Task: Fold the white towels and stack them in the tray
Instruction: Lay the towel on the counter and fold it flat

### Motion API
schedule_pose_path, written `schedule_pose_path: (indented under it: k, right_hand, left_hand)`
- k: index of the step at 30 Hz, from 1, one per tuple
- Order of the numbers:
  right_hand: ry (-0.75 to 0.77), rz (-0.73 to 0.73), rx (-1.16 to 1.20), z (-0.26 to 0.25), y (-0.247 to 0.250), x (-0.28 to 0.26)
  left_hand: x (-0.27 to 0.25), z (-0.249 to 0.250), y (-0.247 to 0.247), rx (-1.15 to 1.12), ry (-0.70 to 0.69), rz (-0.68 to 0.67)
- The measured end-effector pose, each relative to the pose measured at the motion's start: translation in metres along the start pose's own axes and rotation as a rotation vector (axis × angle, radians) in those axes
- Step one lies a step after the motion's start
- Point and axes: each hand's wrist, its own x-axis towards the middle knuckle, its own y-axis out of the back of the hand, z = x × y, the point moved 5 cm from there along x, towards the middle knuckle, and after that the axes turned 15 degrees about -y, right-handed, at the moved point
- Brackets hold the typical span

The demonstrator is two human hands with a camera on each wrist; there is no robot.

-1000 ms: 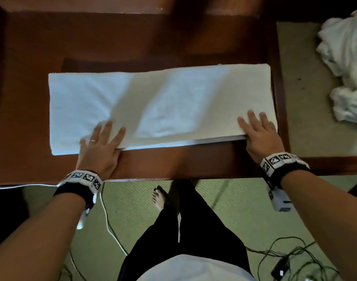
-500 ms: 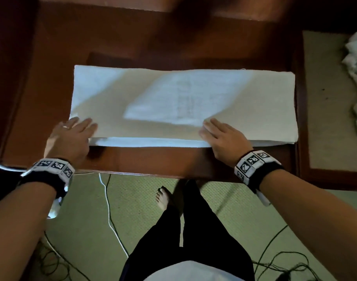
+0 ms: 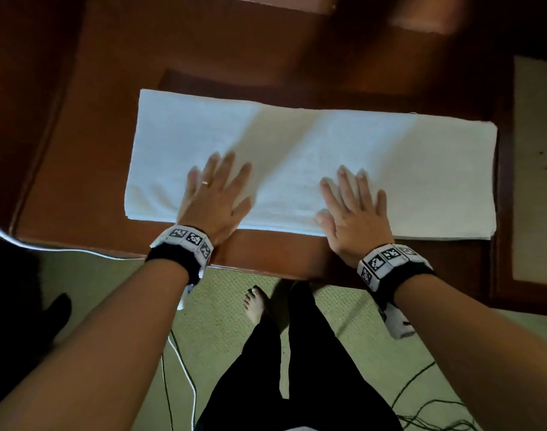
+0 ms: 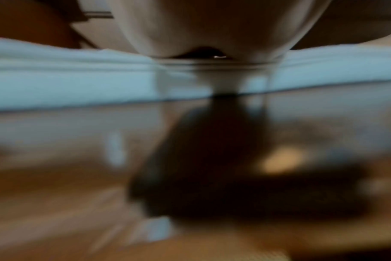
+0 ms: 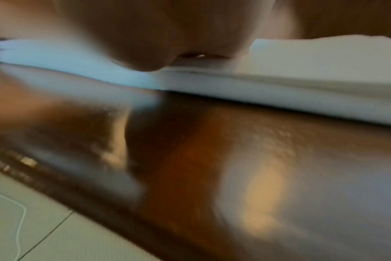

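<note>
A white towel (image 3: 343, 157), folded into a long strip, lies flat across the tabletop (image 3: 110, 73), its long near edge running just inside the tabletop's front edge and its right end reaching close to the right edge. The towel's left end stops well short of the tabletop's left edge, w/ bare wood showing there and behind it. Left hand (image 3: 217, 197) lies palm-down on the towel's near edge, left of centre, fingers straight and spread apart, heel of the palm over the towel's front border; a ring (image 3: 205, 182) sits on one finger. Right hand (image 3: 354, 213) lies palm-down on the same near edge, approx at the middle of the strip, fingers straight and a bit fanned, thumb out to the left, wrist over the bare wood in front. Neither hand curls round the cloth; both are flat on it. Each wrist wears a black band w/ white marker tags (image 3: 185, 239). In the left wrist view the towel's layered edge (image 4: 78, 84) runs across the frame under the palm, blurred. The right wrist view shows the stacked folds (image 5: 279, 91) on glossy wood, also blurred. Below the front edge: green floor (image 3: 222, 306), a bare foot (image 3: 256, 306), black trousers, a white cable (image 3: 185, 374). No tray can be made out in any view.
</note>
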Motion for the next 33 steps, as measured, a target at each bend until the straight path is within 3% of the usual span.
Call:
schedule_pose_path:
  k: [3, 5, 8, 11, 14, 18, 25, 29, 31, 33]
  right_hand:
    - [0.016, -0.028, -0.035, 0.002, -0.003, -0.008]
    - [0.006, -0.047, -0.021, 0.000, 0.001, -0.008]
    - [0.016, 0.013, 0.150, -0.016, 0.020, 0.008]
    - [0.075, 0.147, 0.239, -0.046, 0.037, 0.035]
    - [0.034, 0.045, 0.178, -0.066, 0.027, 0.056]
    - [-0.037, 0.029, 0.134, -0.013, 0.009, 0.045]
    - [-0.536, -0.078, 0.156, 0.162, 0.001, -0.001]
    - [-0.577, 0.113, 0.288, 0.187, 0.018, -0.005]
    - [-0.680, 0.207, 0.419, 0.191, 0.025, -0.003]
    - [-0.826, 0.164, 0.617, 0.195, 0.024, 0.000]
  left_hand:
    - [-0.040, -0.047, -0.012, -0.048, 0.172, 0.028]
    - [-0.066, -0.074, -0.010, -0.063, 0.363, 0.018]
    - [-0.066, -0.078, 0.004, -0.055, 0.538, 0.049]
    - [-0.014, -0.033, 0.018, -0.090, 0.363, 0.128]
    - [0.033, 0.018, 0.009, -0.099, 0.147, 0.078]
    - [0.041, 0.025, -0.009, -0.097, 0.164, 0.035]
    - [0.045, 0.021, -0.007, -0.094, 0.176, 0.050]
    - [0.040, 0.008, -0.004, -0.082, 0.178, 0.040]
    - [0.033, -0.003, -0.001, -0.076, 0.189, 0.029]
    - [0.025, -0.013, 0.004, -0.065, 0.207, 0.006]
